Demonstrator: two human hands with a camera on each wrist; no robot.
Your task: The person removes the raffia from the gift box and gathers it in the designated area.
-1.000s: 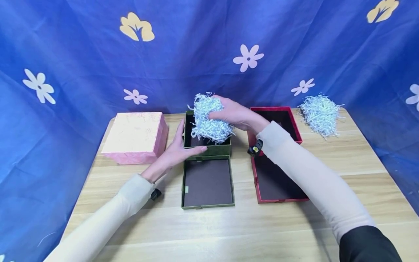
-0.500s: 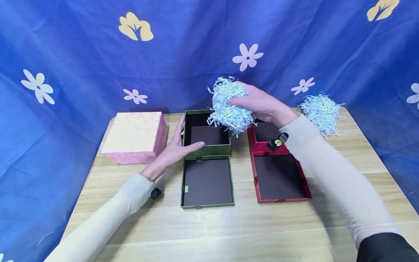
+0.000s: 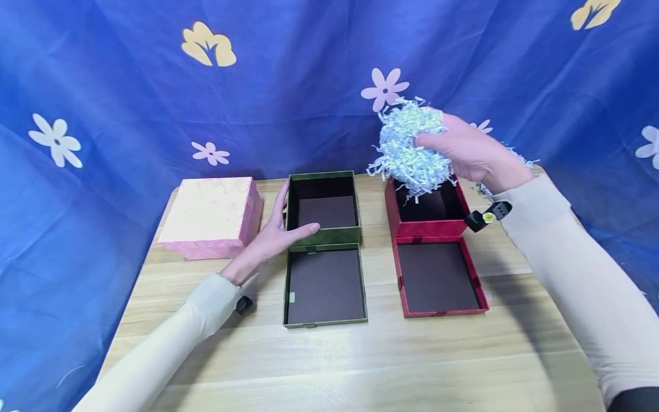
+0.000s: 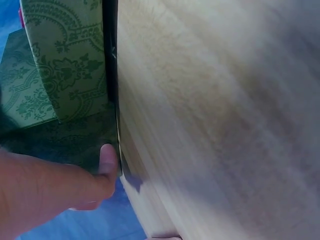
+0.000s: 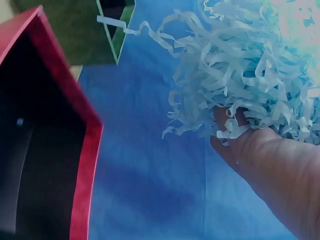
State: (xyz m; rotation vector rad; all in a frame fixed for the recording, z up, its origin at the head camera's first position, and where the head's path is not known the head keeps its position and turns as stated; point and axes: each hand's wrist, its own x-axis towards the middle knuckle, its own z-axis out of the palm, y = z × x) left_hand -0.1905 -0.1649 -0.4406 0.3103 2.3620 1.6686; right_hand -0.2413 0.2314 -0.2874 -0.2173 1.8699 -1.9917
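High over the red box (image 3: 429, 229) my right hand (image 3: 463, 146) grips a fluffy clump of pale blue shredded paper (image 3: 409, 140). Strands of the shredded paper (image 5: 240, 75) dangle around the thumb in the right wrist view. The red box stands with its dark inside showing. My left hand (image 3: 270, 240) rests against the left side and front corner of the green box (image 3: 329, 236), its thumb stretched along the front. A patterned green wall (image 4: 70, 60) of that box fills the upper left of the left wrist view. Only dark lining shows inside the green box.
A closed pink box (image 3: 208, 209) sits at the left. The green lid (image 3: 325, 286) and red lid (image 3: 437, 277) lie inside-up before their boxes. More shredded paper (image 3: 521, 157) lies at the back right, mostly behind my right arm. A blue curtain (image 3: 298, 86) hangs behind the table.
My right hand has lifted the shredded paper from the green box and carried it right, over the red box. My left hand has stayed at the green box.
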